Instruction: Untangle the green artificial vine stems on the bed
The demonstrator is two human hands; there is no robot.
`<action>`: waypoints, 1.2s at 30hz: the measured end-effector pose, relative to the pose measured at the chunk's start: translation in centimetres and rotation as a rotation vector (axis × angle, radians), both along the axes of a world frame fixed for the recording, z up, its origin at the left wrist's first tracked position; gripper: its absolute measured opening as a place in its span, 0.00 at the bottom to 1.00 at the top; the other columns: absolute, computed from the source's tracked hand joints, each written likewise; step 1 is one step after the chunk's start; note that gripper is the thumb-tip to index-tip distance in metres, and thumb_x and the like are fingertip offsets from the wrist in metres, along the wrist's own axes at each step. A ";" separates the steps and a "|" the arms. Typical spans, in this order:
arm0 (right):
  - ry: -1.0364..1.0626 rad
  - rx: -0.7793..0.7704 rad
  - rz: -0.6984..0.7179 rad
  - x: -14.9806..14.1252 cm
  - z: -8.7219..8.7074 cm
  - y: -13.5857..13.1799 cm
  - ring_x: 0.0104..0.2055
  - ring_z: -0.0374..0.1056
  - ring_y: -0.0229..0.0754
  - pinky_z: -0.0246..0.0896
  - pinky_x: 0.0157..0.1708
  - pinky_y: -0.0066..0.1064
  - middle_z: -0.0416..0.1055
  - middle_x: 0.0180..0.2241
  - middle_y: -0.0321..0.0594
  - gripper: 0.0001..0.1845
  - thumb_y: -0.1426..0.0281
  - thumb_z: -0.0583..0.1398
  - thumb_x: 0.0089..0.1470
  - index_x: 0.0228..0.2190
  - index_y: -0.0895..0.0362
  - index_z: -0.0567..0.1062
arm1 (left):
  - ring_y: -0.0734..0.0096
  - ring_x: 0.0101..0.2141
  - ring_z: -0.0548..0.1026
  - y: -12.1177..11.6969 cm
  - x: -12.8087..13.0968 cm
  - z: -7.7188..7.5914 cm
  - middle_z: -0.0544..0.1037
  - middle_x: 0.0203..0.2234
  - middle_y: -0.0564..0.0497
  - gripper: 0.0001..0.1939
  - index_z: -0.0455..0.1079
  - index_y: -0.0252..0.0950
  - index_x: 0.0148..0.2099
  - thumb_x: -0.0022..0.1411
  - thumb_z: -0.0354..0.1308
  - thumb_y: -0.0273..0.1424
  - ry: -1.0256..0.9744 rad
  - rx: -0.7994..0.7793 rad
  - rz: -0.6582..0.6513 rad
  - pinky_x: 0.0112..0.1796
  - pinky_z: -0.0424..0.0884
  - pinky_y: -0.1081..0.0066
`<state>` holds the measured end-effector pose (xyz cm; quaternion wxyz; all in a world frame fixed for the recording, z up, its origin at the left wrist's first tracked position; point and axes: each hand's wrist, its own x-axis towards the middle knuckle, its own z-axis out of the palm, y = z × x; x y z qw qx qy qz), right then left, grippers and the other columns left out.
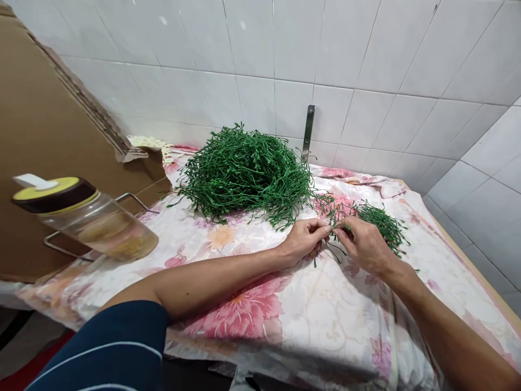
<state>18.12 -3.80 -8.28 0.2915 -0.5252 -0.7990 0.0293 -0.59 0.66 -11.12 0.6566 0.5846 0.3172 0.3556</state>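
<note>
A big heap of green plastic sprigs (244,171) lies on a table covered with a flowered cloth (325,320), close to the tiled wall. A smaller bunch of the same sprigs (380,222) lies to its right. My left hand (303,239) and my right hand (364,244) meet just in front of that smaller bunch. Both pinch thin green sprigs (334,231) between thumb and fingers, their fingertips almost touching. Both forearms rest on the cloth.
A clear bottle with a yellow and black lid (85,217) stands in a wire holder at the left. A large sheet of cardboard (49,125) leans behind it. A metal bracket (308,130) is fixed to the white tiled wall. The table's wooden edge (480,277) runs along the right.
</note>
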 end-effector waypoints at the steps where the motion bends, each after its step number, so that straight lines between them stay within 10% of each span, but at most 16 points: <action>1: 0.000 0.001 0.014 0.0 0.1 -0.1 0.32 0.69 0.43 0.60 0.35 0.32 0.75 0.32 0.43 0.08 0.68 0.56 0.64 0.37 0.57 0.75 | 0.82 0.11 0.59 0.0 0.0 -0.1 0.65 0.13 0.59 0.19 0.70 0.34 0.33 0.60 0.63 0.46 0.003 -0.009 0.006 0.13 0.54 0.78; 26: 0.241 -0.316 -0.002 -0.3 1.2 -0.4 0.30 0.72 0.41 0.65 0.30 0.29 0.79 0.31 0.39 0.14 0.58 0.61 0.59 0.39 0.55 0.79 | 0.82 0.12 0.63 0.2 0.4 -0.2 0.66 0.14 0.61 0.15 0.69 0.34 0.35 0.58 0.65 0.42 -0.003 -0.023 0.113 0.15 0.58 0.79; 36: 0.226 -0.166 -0.162 -0.8 -0.4 0.3 0.27 0.72 0.41 0.62 0.31 0.31 0.80 0.27 0.36 0.11 0.62 0.62 0.58 0.31 0.54 0.82 | 0.82 0.12 0.62 0.3 0.5 -0.5 0.67 0.15 0.60 0.18 0.71 0.33 0.35 0.56 0.66 0.44 -0.033 -0.013 0.115 0.15 0.56 0.78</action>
